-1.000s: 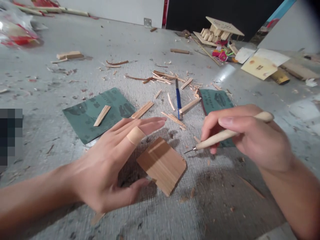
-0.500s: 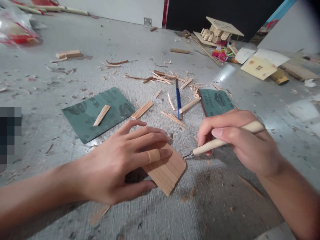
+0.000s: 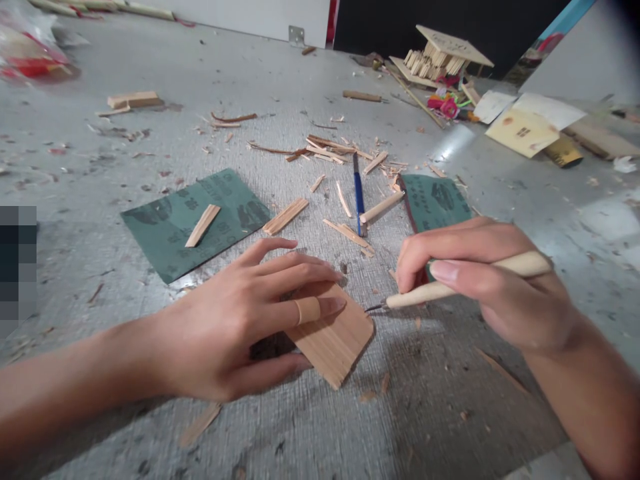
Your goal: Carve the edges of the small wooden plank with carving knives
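My left hand (image 3: 250, 313) holds a thin flat wooden piece (image 3: 340, 340) down on the grey surface. Its fingers lie across the top and the thumb is at the near edge; a tan bandage wraps one finger. Pinched in my right hand (image 3: 490, 287) like a pen is a carving tool (image 3: 420, 294) with a pale wooden handle. The thin dark metal tip lies at the wood's upper right edge; whether it touches, I cannot tell. Green sandpaper (image 3: 195, 220) with a wood strip (image 3: 203, 225) on it lies beyond my left hand.
A blue-handled tool (image 3: 359, 193), a short pale stick (image 3: 383, 207) and wood shavings (image 3: 327, 150) lie ahead. Another green sandpaper sheet (image 3: 435, 200) is partly behind my right hand. Farther back are a small wooden model (image 3: 440, 57), cards (image 3: 523, 130) and a plastic bag (image 3: 30, 47).
The tool's handle leans lower, its rear end shifted right and down with my right hand. The tip has moved slightly up along the wood's edge. My left hand stays on the wood.
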`<state>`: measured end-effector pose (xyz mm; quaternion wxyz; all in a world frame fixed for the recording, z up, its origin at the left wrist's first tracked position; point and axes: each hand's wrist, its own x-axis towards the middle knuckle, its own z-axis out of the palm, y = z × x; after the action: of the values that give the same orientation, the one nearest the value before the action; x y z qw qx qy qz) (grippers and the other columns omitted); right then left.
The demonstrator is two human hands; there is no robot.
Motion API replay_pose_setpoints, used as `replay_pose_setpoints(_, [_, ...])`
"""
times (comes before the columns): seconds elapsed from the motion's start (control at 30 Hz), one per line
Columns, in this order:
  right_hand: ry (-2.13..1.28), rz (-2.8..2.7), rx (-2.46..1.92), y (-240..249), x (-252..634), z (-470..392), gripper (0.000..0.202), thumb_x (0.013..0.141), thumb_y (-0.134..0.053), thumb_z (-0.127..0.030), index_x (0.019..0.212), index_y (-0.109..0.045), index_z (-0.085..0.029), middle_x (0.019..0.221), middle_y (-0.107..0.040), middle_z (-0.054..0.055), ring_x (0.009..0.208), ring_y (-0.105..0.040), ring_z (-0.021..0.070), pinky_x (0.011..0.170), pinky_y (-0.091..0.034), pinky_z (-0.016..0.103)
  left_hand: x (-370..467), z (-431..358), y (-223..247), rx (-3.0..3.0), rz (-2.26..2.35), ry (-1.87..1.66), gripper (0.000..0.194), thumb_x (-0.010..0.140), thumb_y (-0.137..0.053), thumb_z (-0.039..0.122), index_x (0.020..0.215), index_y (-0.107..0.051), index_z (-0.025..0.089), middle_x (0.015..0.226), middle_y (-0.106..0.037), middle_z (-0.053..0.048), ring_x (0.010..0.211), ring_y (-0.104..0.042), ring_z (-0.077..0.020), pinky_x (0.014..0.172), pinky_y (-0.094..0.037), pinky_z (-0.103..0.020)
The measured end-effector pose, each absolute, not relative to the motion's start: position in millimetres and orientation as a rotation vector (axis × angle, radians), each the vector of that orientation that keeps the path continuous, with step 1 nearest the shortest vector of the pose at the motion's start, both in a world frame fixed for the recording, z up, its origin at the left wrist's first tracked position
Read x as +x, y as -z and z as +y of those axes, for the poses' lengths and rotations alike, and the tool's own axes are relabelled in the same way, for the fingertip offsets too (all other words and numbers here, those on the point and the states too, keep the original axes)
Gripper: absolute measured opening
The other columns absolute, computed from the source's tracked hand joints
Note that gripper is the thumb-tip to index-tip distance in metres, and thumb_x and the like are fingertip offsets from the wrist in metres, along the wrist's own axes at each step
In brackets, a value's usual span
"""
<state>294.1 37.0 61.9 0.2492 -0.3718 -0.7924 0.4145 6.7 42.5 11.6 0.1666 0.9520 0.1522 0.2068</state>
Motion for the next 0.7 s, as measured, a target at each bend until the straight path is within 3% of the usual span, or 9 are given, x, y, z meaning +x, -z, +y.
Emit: replay_pose_setpoints(0.7, [-1.143,-2.195,-0.922,-61.0,298.3,39.8,0.028,0.099,-0.049,-0.031,0.083,-0.068,-0.018,0.078,-0.066,0.004,0.068,-0.058,0.0167,0.062,-0.039,0.034,6.4,41.6,-10.2,2.689,0.437,-0.590,0.048,0.090,-0.061,0.031,0.135,-0.052,0.020,0.143,-0.058,-0.014,0.128,-0.055,-0.0294,0.112,-0.034,-0.052])
